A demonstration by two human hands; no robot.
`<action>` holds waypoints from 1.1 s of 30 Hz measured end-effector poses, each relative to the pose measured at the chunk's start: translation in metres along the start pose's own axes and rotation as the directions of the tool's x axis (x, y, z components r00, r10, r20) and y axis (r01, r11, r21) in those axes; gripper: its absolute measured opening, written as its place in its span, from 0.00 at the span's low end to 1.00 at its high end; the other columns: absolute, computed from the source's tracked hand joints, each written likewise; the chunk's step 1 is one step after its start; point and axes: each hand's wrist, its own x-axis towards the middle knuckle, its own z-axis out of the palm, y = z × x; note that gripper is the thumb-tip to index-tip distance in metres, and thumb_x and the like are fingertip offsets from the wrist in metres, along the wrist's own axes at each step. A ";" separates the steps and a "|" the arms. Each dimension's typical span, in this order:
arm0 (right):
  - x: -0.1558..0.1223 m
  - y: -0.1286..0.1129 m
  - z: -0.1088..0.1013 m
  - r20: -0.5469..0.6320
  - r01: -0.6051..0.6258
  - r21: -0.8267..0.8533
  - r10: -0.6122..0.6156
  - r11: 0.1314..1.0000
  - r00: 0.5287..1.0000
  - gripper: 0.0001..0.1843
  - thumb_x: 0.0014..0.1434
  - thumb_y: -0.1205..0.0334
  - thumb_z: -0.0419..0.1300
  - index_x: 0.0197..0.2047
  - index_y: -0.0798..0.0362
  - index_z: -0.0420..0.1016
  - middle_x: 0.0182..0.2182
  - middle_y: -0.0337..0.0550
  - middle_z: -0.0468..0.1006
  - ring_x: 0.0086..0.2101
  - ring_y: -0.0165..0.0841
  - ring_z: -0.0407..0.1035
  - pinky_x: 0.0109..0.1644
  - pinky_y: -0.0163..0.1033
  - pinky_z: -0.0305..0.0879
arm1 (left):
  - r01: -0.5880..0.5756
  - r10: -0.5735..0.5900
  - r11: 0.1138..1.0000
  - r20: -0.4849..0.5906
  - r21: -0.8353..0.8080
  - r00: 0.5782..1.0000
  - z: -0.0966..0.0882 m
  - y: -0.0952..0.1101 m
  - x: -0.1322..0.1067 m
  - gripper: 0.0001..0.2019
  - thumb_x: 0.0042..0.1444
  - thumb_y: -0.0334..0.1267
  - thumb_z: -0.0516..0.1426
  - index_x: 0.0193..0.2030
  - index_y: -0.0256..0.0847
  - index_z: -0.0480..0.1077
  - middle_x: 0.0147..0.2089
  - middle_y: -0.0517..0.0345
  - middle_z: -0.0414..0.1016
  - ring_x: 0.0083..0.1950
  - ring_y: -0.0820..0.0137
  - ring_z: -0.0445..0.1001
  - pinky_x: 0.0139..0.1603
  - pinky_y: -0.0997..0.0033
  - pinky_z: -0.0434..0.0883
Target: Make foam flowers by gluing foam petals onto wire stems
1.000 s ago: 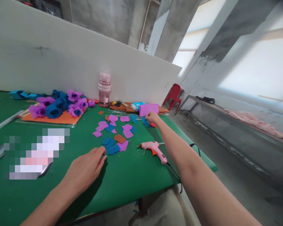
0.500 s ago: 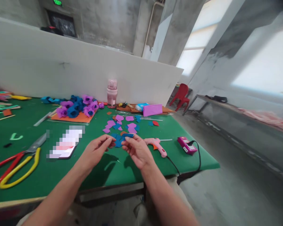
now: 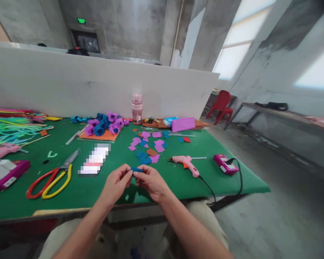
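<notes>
Your two hands meet just above the near edge of the green table (image 3: 81, 198), fingers bent inward. Your left hand (image 3: 118, 181) pinches one end of a small blue piece (image 3: 136, 169) between thumb and fingertips; your right hand (image 3: 153, 181) pinches the other end in the same way. The piece thus lies between your fingertips, raised off the surface; its full outline is partly hidden by your fingers.

Beyond your hands, cut pieces lie scattered: blue ones (image 3: 145, 159), purple ones (image 3: 159, 148), a brown oval (image 3: 151, 152) and, farther to the right, a red one (image 3: 187, 139). To the right of this scatter, a pink glue gun (image 3: 185, 162) rests on its side, its cord running over the table's near edge. Farther right sits a magenta power box (image 3: 224, 165).

To your left lie a phone (image 3: 95, 160), its screen blurred, and scissors (image 3: 62, 168) with one red and one yellow handle. Behind the phone, purple and blue flowers (image 3: 99, 129) are heaped on an orange sheet (image 3: 108, 137); a pink bottle (image 3: 137, 110) stands upright against the white board (image 3: 162, 91).
</notes>
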 end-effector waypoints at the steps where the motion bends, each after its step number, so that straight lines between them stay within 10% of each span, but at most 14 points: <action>1: 0.001 -0.006 -0.002 -0.018 0.029 -0.031 -0.030 0.999 0.999 0.13 0.39 0.61 0.67 0.26 0.55 0.69 0.15 0.31 0.67 0.17 0.22 0.59 0.21 0.27 0.55 | -0.016 0.013 0.999 0.078 0.038 0.997 -0.006 0.002 0.008 0.15 0.55 0.46 0.48 0.24 0.40 0.62 0.19 0.65 0.61 0.24 0.74 0.62 0.28 0.75 0.62; 6: 0.003 -0.045 -0.026 -0.236 0.286 0.043 -0.268 0.957 0.934 0.12 0.41 0.61 0.66 0.29 0.54 0.68 0.16 0.30 0.66 0.17 0.20 0.56 0.20 0.26 0.52 | -0.257 0.229 0.855 0.118 0.451 0.966 0.000 0.021 0.092 0.17 0.57 0.44 0.43 0.37 0.40 0.70 0.33 0.56 0.74 0.37 0.67 0.70 0.39 0.69 0.65; 9: 0.002 -0.057 -0.046 -0.393 0.424 0.103 -0.355 0.900 0.848 0.11 0.42 0.62 0.65 0.29 0.54 0.67 0.17 0.29 0.66 0.17 0.20 0.56 0.21 0.26 0.53 | -0.421 0.292 0.547 0.306 0.723 0.906 0.039 0.026 0.155 0.18 0.56 0.33 0.42 0.45 0.40 0.70 0.45 0.53 0.74 0.47 0.65 0.67 0.50 0.65 0.62; 16: -0.005 -0.057 -0.061 -0.458 0.408 0.191 -0.286 0.893 0.841 0.10 0.45 0.62 0.63 0.29 0.55 0.65 0.22 0.33 0.69 0.18 0.19 0.56 0.20 0.26 0.52 | -0.441 0.167 0.439 0.411 0.783 0.896 0.116 -0.003 0.243 0.25 0.47 0.24 0.48 0.53 0.40 0.65 0.57 0.48 0.66 0.62 0.58 0.54 0.57 0.49 0.54; 28: -0.007 -0.055 -0.047 -0.399 0.368 0.267 -0.245 0.891 0.883 0.08 0.46 0.63 0.61 0.28 0.56 0.67 0.22 0.35 0.70 0.16 0.18 0.54 0.19 0.26 0.50 | -0.463 0.134 0.453 0.455 0.762 0.881 0.164 0.012 0.249 0.28 0.46 0.24 0.47 0.57 0.35 0.61 0.58 0.44 0.65 0.62 0.57 0.56 0.56 0.51 0.57; 33: -0.006 -0.054 -0.050 -0.384 0.360 0.284 -0.238 0.889 0.892 0.11 0.43 0.63 0.64 0.28 0.56 0.66 0.17 0.31 0.65 0.16 0.18 0.54 0.18 0.25 0.50 | -0.454 0.257 0.514 0.375 0.728 0.891 0.095 0.034 0.199 0.26 0.51 0.27 0.44 0.59 0.36 0.58 0.59 0.51 0.64 0.59 0.68 0.60 0.58 0.68 0.58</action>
